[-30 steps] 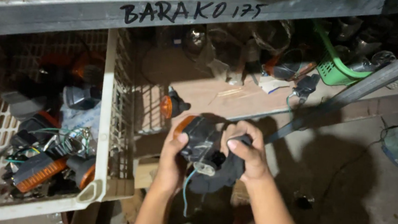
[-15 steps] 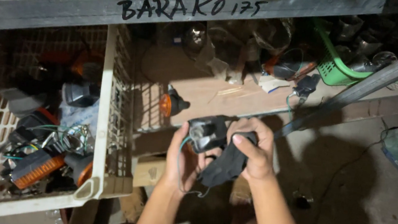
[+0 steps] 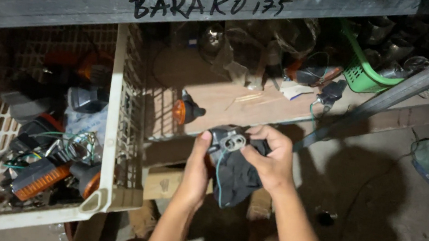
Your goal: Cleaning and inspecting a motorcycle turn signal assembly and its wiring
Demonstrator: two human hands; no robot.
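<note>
Both hands hold one black motorcycle turn-signal lamp in front of a low wooden shelf. My left hand grips its left side, thumb up against the housing. My right hand wraps its right side, fingers over the top. A round metal socket on the lamp faces me, and a thin green wire hangs from it. A little orange lens shows behind my left hand.
A cream plastic crate at left holds several black and orange signal lamps with wires. An orange-lensed lamp lies on the wooden shelf. A green basket of chrome parts stands at right; a grey metal bar slants across.
The lamp has been turned in my hands so its socket end faces me, and both hands have risen slightly toward the shelf edge.
</note>
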